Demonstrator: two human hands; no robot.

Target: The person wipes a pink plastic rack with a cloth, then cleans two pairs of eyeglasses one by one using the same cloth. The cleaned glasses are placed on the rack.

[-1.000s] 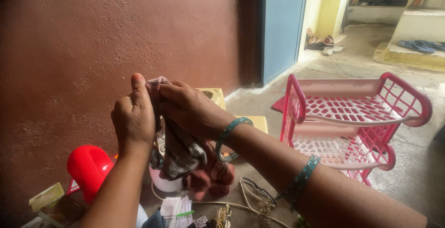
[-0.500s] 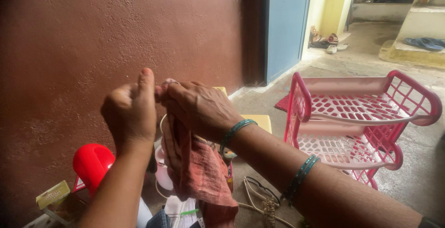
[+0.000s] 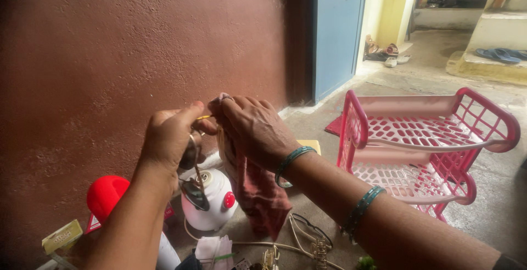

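Note:
My right hand [image 3: 253, 130] is raised in front of the brown wall and pinches the top of a reddish cloth [image 3: 261, 196], which hangs down from it. My left hand [image 3: 171, 138] is just left of it, fingertips almost touching, and is closed on a small thin metal thing [image 3: 196, 152] with a yellowish tip; I cannot tell what it is. Teal bangles sit on my right wrist and forearm. Below both hands a white rounded appliance [image 3: 211, 198] with a red button stands on the floor.
A pink two-tier plastic rack [image 3: 357, 130] stands to the right. A red rounded plastic item [image 3: 104, 196], a small box [image 3: 63, 236], white cords [image 3: 299, 237] and small clutter lie along the bottom. A blue door [image 3: 335, 28] and sandals [image 3: 387, 53] are further back.
Both hands shifted right and slightly down. The cloth hangs straighter from my right hand, uncovering the white appliance. My left hand turned and now pinches a small metal thing.

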